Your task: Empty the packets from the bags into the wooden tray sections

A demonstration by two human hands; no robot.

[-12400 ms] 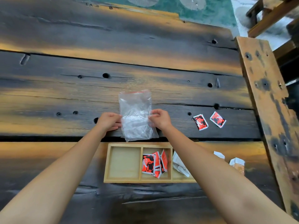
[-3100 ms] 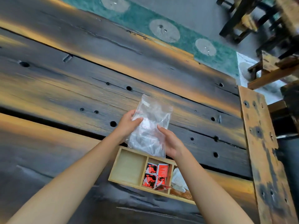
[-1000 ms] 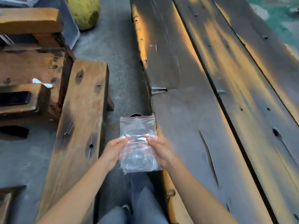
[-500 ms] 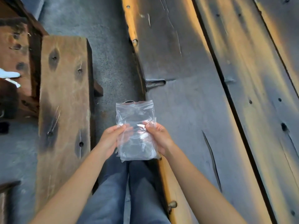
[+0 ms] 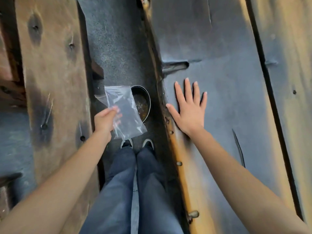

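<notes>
stretching along the right of the view, the dark plank tabletop (image 5: pixel 228 48) is the biggest thing here, and everything else sits to its left. beside it runs a strip of grey floor (image 5: pixel 114 39), then a pale wooden bench (image 5: pixel 52 68) further left. the person's legs in blue jeans (image 5: pixel 135 183) stand on that floor between bench and tabletop. a round dark bin (image 5: pixel 143 100) sits on the floor just left of the tabletop's edge.

the hands are well apart. the right hand (image 5: pixel 189 112) lies flat and open on the tabletop near its left edge, holding nothing. the left hand (image 5: pixel 105 120) pinches the clear plastic bag (image 5: pixel 125 112) by one side, off the tabletop and above the floor. the bag looks empty, so its packets seem already tipped out; the wooden tray is out of view.

the bag's long axis slants from its upper end down toward the feet, and its far side overlaps the bin's rim. the bin lies just ahead of the left hand, the nearer one, so dropping the bag there is the likely next move.
</notes>
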